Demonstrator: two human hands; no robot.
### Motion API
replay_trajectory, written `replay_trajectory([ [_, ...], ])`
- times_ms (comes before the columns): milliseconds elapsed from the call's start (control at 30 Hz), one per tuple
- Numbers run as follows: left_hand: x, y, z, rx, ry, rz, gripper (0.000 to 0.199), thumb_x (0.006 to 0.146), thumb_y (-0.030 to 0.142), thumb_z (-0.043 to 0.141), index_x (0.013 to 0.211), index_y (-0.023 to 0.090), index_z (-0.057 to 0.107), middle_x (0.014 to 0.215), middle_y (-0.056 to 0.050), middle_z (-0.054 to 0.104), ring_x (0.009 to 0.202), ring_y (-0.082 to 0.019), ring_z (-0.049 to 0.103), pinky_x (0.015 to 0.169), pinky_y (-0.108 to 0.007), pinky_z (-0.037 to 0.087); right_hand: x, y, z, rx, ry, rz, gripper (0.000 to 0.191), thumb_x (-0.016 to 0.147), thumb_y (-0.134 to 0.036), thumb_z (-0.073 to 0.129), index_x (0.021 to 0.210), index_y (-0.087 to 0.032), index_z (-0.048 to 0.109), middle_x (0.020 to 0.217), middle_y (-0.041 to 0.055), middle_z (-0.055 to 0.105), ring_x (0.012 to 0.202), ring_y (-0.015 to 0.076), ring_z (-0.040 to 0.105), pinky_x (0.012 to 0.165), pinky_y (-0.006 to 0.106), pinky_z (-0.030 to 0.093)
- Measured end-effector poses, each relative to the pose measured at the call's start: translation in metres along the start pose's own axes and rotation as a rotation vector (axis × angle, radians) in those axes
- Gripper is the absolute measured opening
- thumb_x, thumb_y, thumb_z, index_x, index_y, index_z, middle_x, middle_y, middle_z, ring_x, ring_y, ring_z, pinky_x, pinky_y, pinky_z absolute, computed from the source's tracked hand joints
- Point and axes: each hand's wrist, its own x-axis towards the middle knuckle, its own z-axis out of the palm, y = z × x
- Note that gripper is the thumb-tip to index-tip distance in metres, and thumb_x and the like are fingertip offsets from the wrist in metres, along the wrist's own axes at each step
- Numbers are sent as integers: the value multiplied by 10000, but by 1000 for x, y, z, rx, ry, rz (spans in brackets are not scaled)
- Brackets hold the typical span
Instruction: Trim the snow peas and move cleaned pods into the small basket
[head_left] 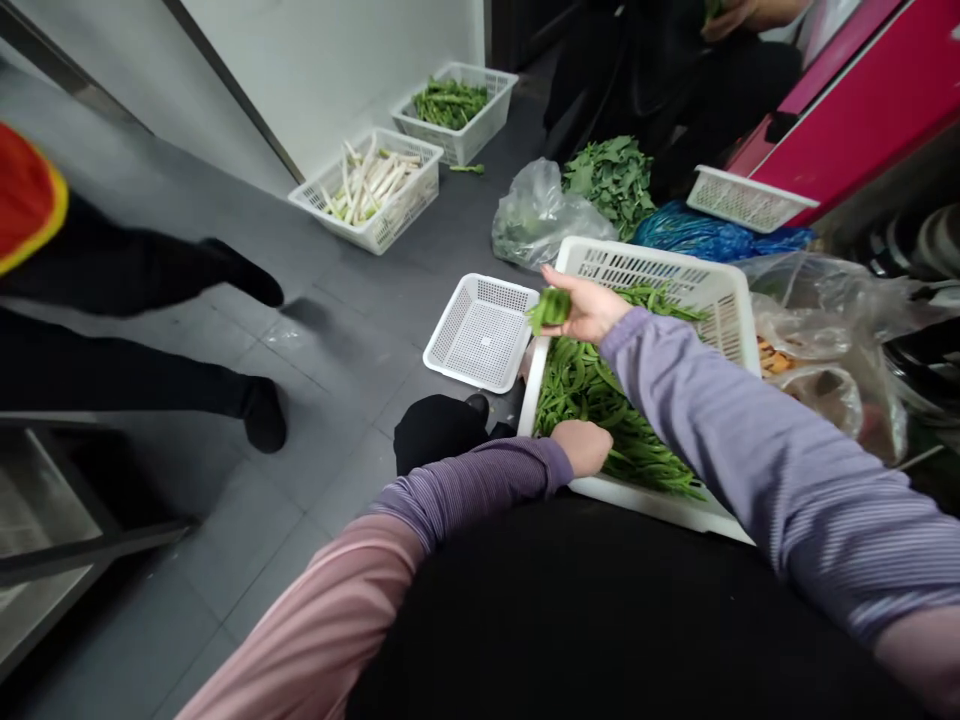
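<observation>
Green beans [600, 400] lie heaped in the big white plastic basket [652, 264] on the grey tile floor [247, 600] right in front of me. My right hand [589, 312] is raised over the basket, its fingers closed around a small bunch of beans [549, 310] that pokes out past my grip. My left hand [583, 447] rests on the pile near the basket's front rim; its fingers are curled out of sight, so I can't tell whether it has hold of anything. Just left of the big basket sits a small white mesh tray [480, 332]. Farther off, by the wall [360, 70], are a white basket of pale trimmed stalks [367, 190] and a white basket of green stems [450, 105]. A clear plastic bag [536, 215] and a pile of leafy greens [611, 185] lie beyond my hands, beside a blue bag [705, 235], and another white basket [742, 200] sits against a pink cabinet [825, 110]. A co-worker's black-trousered legs [150, 340] stand to my left, and a second person [675, 80] sits at the far side.
</observation>
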Motion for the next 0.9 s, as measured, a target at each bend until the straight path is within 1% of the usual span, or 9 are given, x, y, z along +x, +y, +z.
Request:
replay_trajectory([
  [100, 0, -1, -4, -19, -3, -16, 257, 814, 222, 464, 937, 115, 662, 915, -177, 655, 876, -292, 625, 699, -372, 497, 23, -15, 8, -162, -51, -109, 244, 788, -414, 549, 847, -178, 544, 619, 45, 562, 586, 203, 581, 566, 403, 508],
  [167, 0, -1, -9, -45, -10, -37, 260, 816, 239, 465, 943, 125, 662, 935, -169, 655, 887, -282, 623, 707, -356, 493, 14, -14, 5, -228, -30, -162, 224, 764, -372, 581, 854, -168, 559, 664, 59, 573, 587, 185, 577, 573, 367, 505],
  [267, 1, -1, -16, -96, -2, -78, 259, 820, 259, 464, 930, 140, 667, 945, -154, 657, 900, -262, 620, 723, -326, 484, -34, 3, -15, -358, -44, -216, 219, 742, -336, 594, 871, -159, 592, 749, 58, 612, 582, 137, 564, 589, 305, 488],
  [400, 4, -2, -21, -118, 83, -93, 262, 821, 250, 455, 913, 120, 663, 922, -147, 659, 899, -242, 613, 770, -312, 463, -114, 44, -56, -755, -171, -165, 112, 683, -270, 622, 724, -168, 641, 672, 4, 635, 583, 117, 551, 612, 257, 449],
  [467, 7, -2, -20, -125, 102, -72, 248, 814, 250, 470, 891, 116, 664, 896, -133, 660, 886, -228, 609, 782, -296, 451, -145, 65, -71, -863, -187, -148, 134, 677, -221, 613, 798, -186, 657, 690, -17, 646, 609, 115, 562, 611, 236, 434],
  [567, 12, 3, -15, -170, 112, -38, 206, 796, 243, 502, 844, 124, 664, 827, -98, 656, 835, -206, 603, 754, -276, 443, -172, 90, -81, -968, -91, -219, 307, 667, -153, 609, 966, -216, 638, 768, -19, 657, 622, 113, 561, 597, 222, 410],
  [700, 15, 9, -11, -379, 154, 13, 127, 763, 214, 556, 765, 117, 638, 663, -23, 600, 662, -137, 566, 642, -229, 432, -184, 107, -81, -1114, 151, -334, 218, 680, -129, 594, 873, -209, 653, 681, -4, 629, 607, 134, 546, 573, 229, 375],
  [800, 12, 7, -15, -720, 43, -23, 141, 803, 209, 503, 773, 105, 592, 521, 51, 488, 424, -57, 440, 476, -185, 385, -187, 114, -84, -1080, 223, -393, 140, 707, -153, 575, 809, -200, 658, 686, 11, 624, 626, 140, 550, 582, 235, 384],
  [900, 7, 2, -22, -1008, -135, -49, 183, 847, 164, 405, 780, 90, 559, 485, 65, 469, 333, -27, 370, 397, -158, 349, -192, 119, -89, -1004, 237, -412, 129, 711, -190, 577, 810, -193, 660, 708, 14, 628, 626, 137, 548, 592, 243, 402],
])
